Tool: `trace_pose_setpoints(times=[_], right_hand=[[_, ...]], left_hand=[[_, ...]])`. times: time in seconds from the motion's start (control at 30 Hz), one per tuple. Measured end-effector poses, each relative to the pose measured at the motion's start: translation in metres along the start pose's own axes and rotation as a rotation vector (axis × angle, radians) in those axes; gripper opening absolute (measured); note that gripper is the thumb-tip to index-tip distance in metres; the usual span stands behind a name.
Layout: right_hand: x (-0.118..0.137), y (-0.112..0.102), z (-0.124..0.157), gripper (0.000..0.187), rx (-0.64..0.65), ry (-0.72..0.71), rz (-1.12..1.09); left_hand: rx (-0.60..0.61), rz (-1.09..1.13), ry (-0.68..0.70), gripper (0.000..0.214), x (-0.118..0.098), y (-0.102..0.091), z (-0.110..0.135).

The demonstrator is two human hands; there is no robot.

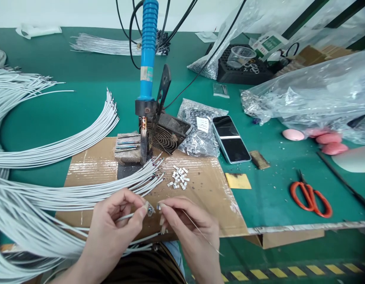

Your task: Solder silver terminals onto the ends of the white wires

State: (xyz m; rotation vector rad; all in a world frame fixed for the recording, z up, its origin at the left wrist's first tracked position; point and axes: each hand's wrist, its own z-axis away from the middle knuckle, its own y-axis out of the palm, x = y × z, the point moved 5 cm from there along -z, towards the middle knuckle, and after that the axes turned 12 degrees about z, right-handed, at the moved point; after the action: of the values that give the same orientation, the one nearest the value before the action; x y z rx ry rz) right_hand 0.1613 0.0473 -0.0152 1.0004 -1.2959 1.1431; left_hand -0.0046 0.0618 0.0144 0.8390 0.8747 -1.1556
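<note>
Left hand (pixel 114 225): fingers are pinching a grey cable (pixel 125 217) near its end, with a small shiny part (pixel 150 210) at the tips; can't make out its shape.
Right hand (pixel 196 230): fingers are gripping a tiny white piece (pixel 158 206), mostly hidden by the tips; a thin wire (pixel 201 232) is trailing toward lower right.
Gap: held parts are sitting just apart, over the cardboard (pixel 212 209).
Cable bundles (pixel 82 193): running off the left edge of view; left hand is covering part of the nearest.
White connectors (pixel 179 177): lying heaped on the cardboard, beyond the hands.
Soldering iron (pixel 147 51): standing upright, tip down, top getting cut off.
Front edge: surface (pixel 271 201) is ending just below the scissors (pixel 311 197).
Room: bare cardboard is showing right of the connectors, green surface between yellow sponge (pixel 238 181) and scissors.
</note>
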Motion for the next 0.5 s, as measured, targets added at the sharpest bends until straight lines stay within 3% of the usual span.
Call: trace_pose_setpoints(times=[0.2, 0.5], right_hand=[[0.0054, 0.0079, -0.0056, 0.014, 0.102, 0.005, -0.034], [0.0043, 0.0078, -0.0085, 0.013, 0.122, -0.026, -0.011]], left_hand=[[0.021, 0.001, 0.018, 0.011, -0.0034, 0.0042, 0.0009], [0.013, -0.041, 0.067, 0.012, -0.0083, 0.0054, -0.0020]])
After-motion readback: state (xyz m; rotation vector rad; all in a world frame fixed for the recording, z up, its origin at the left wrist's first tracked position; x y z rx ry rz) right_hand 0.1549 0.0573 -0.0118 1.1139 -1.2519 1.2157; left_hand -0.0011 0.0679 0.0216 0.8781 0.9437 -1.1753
